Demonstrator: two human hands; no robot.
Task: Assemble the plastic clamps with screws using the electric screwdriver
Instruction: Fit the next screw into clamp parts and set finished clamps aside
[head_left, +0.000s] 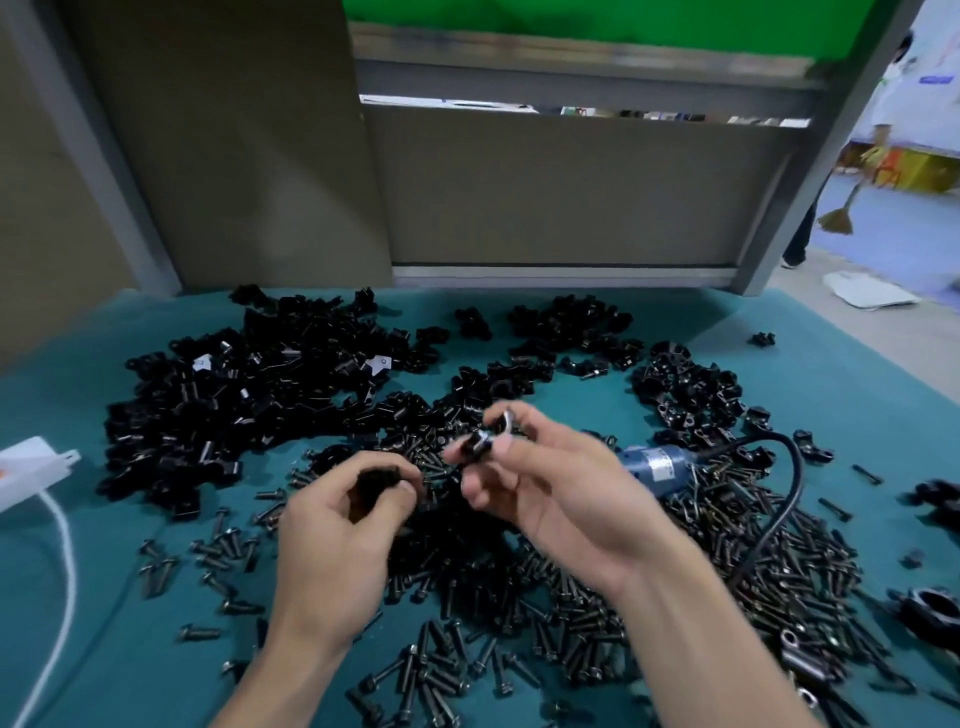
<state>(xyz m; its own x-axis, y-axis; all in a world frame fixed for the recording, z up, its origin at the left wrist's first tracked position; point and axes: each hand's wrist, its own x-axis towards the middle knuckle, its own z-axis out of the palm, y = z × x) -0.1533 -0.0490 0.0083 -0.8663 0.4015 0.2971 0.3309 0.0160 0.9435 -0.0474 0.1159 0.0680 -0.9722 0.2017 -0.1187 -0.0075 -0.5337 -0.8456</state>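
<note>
My left hand (345, 525) curls its fingers round a black plastic clamp piece (376, 480) above the screw heap. My right hand (545, 488) pinches another black clamp piece (480, 441) between thumb and fingertips, a little higher and to the right. The two pieces are apart. A blue electric screwdriver (657, 465) lies on the teal mat (104, 649) just right of my right hand, its black cable (779, 514) looping away. Black screws (571, 623) lie in a wide heap under and before both hands. Black clamp halves (234, 400) are piled behind.
A white power strip (28, 467) with a white cord (65, 571) sits at the left edge. More clamp piles (691, 395) lie right and behind. Assembled clamps (930, 608) rest at the far right. A grey metal frame (561, 273) and panels close the back of the table.
</note>
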